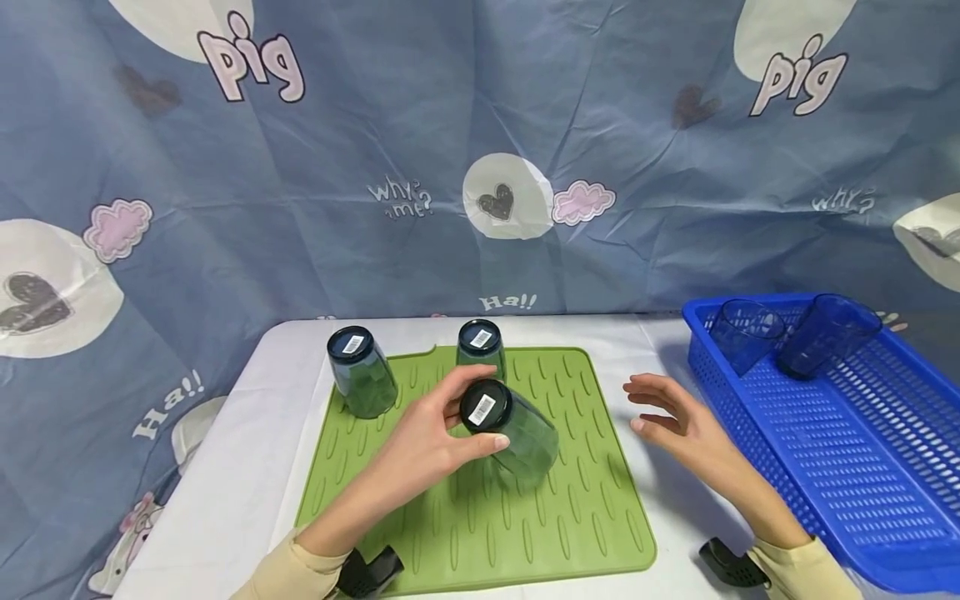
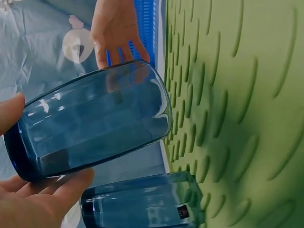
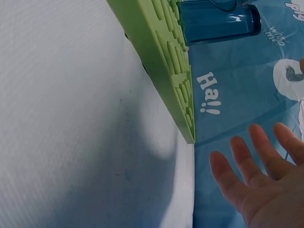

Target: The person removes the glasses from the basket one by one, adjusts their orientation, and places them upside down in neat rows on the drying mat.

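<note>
My left hand grips a blue-tinted drinking glass near its base, thumb on one side and fingers on the other. The glass is tilted, its labelled base up toward the head camera, its mouth lower over the green mat. In the left wrist view the held glass looks empty. My right hand hovers between the mat and the blue basket, fingers spread and holding nothing. Two more glasses stand upside down on the mat: one at the back left, another at the back middle, partly behind my left hand.
Two glasses lean inside the basket's far end, one at the left and one at the right. A white cloth covers the table. Behind it hangs a blue printed curtain.
</note>
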`<move>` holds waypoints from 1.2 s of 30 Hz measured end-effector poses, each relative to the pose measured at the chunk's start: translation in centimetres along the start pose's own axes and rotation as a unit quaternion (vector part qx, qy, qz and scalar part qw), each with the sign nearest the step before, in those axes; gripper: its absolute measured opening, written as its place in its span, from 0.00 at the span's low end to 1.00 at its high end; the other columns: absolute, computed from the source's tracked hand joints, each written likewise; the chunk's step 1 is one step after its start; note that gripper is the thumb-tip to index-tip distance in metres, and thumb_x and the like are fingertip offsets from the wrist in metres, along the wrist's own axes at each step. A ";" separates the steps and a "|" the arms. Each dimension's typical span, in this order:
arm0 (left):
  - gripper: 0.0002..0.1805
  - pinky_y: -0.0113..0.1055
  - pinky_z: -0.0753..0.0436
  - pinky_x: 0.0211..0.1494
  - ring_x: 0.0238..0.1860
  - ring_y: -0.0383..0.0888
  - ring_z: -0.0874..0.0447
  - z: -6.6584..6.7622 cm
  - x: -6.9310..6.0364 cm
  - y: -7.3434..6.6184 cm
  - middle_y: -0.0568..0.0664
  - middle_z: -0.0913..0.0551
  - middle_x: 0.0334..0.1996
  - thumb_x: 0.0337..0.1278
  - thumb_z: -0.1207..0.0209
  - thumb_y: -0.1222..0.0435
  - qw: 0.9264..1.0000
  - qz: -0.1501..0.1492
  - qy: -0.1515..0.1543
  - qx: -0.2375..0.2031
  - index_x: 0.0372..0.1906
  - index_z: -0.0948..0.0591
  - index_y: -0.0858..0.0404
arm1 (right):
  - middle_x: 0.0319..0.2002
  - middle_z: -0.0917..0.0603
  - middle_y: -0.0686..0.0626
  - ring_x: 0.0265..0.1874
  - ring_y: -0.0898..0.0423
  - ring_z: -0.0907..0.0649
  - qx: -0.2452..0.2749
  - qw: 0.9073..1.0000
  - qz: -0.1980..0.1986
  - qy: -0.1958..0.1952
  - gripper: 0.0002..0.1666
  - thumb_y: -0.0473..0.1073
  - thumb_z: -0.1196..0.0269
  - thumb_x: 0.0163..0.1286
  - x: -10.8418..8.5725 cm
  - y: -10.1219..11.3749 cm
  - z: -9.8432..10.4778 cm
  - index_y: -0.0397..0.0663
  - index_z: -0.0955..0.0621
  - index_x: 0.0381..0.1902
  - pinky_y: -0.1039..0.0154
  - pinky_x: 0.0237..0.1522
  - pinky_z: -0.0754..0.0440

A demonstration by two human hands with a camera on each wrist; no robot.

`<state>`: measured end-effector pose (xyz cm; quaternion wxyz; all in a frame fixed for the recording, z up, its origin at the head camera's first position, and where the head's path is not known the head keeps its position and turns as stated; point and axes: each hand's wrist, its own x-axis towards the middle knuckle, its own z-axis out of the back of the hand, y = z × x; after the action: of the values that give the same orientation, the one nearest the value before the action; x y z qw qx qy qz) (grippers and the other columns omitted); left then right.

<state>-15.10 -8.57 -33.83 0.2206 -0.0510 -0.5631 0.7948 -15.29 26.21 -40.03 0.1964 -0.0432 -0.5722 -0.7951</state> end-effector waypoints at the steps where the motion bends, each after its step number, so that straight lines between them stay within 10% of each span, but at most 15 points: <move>1: 0.39 0.36 0.22 0.59 0.54 0.38 0.21 -0.1 0.3 -0.1 0.42 0.21 0.57 0.47 0.26 0.60 1.000 -0.007 -0.005 0.009 0.66 0.30 0.45 | 0.60 0.25 0.41 0.61 0.49 0.26 0.000 1.000 0.000 -0.002 0.29 0.32 0.39 0.70 0.0 0.0 0.0 0.43 0.31 0.66 0.60 0.60 0.24; 16: 0.38 0.38 0.23 0.60 0.55 0.40 0.20 -2.9 3.5 -1.0 0.37 0.19 0.53 0.42 0.23 0.56 0.999 -0.020 0.013 0.024 0.59 0.31 0.49 | 0.60 0.24 0.44 0.60 0.45 0.26 -0.068 0.998 -0.005 -0.011 0.29 0.35 0.37 0.69 -0.2 -0.6 0.4 0.48 0.29 0.66 0.61 0.59 0.24; 36: 0.30 0.36 0.21 0.53 0.48 0.35 0.21 -4.9 7.7 -0.7 0.36 0.19 0.46 0.42 0.24 0.56 0.996 -0.071 -0.034 0.047 0.54 0.24 0.47 | 0.58 0.24 0.37 0.59 0.43 0.24 -0.059 0.998 -0.003 -0.001 0.26 0.35 0.37 0.69 0.1 -1.2 0.4 0.44 0.28 0.63 0.54 0.58 0.22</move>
<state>-20.25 -0.98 -33.66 0.2589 0.0269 -0.5343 0.8043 -15.91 26.89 -40.94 0.1907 -0.0538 -0.5250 -0.8277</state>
